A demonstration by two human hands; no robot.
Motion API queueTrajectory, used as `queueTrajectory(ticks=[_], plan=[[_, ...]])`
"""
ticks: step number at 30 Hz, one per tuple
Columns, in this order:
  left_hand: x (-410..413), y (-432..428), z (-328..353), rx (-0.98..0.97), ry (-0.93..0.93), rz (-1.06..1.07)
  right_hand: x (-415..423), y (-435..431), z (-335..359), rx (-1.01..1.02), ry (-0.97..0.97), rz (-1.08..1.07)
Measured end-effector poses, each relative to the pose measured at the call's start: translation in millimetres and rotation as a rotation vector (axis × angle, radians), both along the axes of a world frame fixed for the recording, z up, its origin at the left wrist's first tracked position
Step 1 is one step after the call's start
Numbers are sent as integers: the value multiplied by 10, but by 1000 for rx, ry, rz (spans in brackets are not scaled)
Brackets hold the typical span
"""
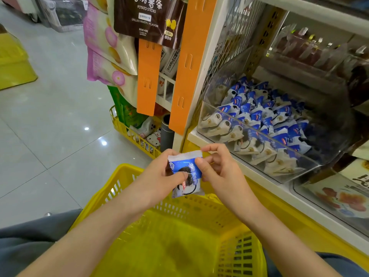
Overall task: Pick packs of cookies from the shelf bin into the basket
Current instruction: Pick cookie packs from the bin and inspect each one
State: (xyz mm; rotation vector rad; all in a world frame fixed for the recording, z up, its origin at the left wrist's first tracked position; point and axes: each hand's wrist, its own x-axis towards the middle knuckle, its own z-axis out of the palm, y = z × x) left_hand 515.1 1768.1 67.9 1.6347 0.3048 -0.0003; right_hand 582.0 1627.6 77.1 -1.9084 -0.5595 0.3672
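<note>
Both bare forearms [95, 230] reach fwd over the yellow slatted plastic basket [169, 246], L hand [159, 176] & R hand [221, 172] meeting just above its far rim, each pinching w/ thumb + curled fingers one side of a small blue-and-white foil cookie pack [185, 172], held upright btwn them.

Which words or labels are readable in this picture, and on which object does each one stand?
"POTATO STICKS": on the brown bag hanging above.
"GRILLED WAGYU FLAVOR": same brown bag.
Blurred or too small: print on the held cookie pack and the packs in the bin.
</note>
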Motion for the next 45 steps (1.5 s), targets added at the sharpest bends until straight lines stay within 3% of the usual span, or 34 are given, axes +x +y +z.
queueTrajectory(ticks=[5, 10, 14, 17, 21, 26, 32, 36, 40, 45], plan=[[-14, -49, 98, -101, -17, -9, 31, 1, -15, 17, -36, -73], [1, -72, 117, -80, -30, 58, 41, -1, -5, 183, 109, -196], [-22, -54, 100, -161, -49, 91, -5, 24, 51, 195, 224, -59], [-28, -15, 83, -272, -45, 178, -77, 60, 25, 107, 113, 34], [-52, 13, 93, -150, -58, 150, -121, 49, 45, 17, -118, -19], [-81, 45, 139, -125, -66, 149, -147, -15, 82, -101, -372, 75], [-38, 109, 260, -179, -101, 180, 433, -40, 482, -28, -576, -232], [16, 101, 319, -203, -129, 168, 1168, 43, 626, -246, -439, -402], [86, 141, 368, -235, -134, 155, 1687, 66, 528, -491, -276, -386], [154, 213, 409, -251, -140, 129, 1835, 168, 459, -655, -315, -382]])
